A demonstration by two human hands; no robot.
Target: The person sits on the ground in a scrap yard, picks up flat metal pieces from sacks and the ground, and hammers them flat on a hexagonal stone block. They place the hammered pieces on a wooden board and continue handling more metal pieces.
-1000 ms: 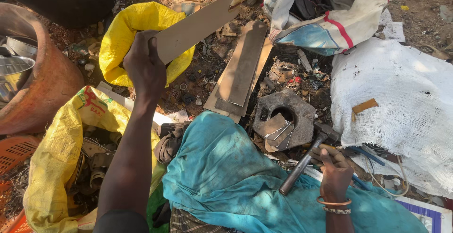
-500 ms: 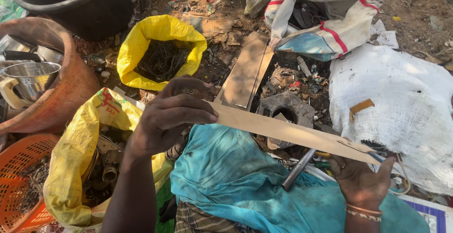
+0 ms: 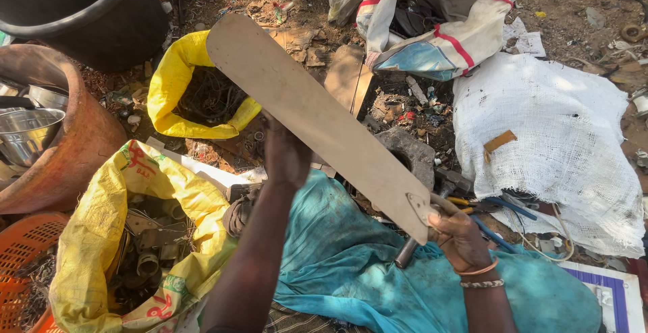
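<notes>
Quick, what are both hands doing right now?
Left hand: closed on the middle of the long tan fan blade.
Right hand: closed on the blade's bracket end.

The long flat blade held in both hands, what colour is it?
The blade is a dusty beige-tan, with a pale metal bracket at the right-hand end; seen in the head view.

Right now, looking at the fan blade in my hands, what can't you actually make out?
Head view only:
- Left hand: its fingers are hidden behind the fan blade, so the grip is unclear.
- Right hand: the metal bracket at the blade's end covers part of the fingers.
- Metal rod: its upper part is behind the blade and right hand.
- Black tub: cut off by the top edge.
- Yellow sack: contents in shadow, too small to identify.
</notes>
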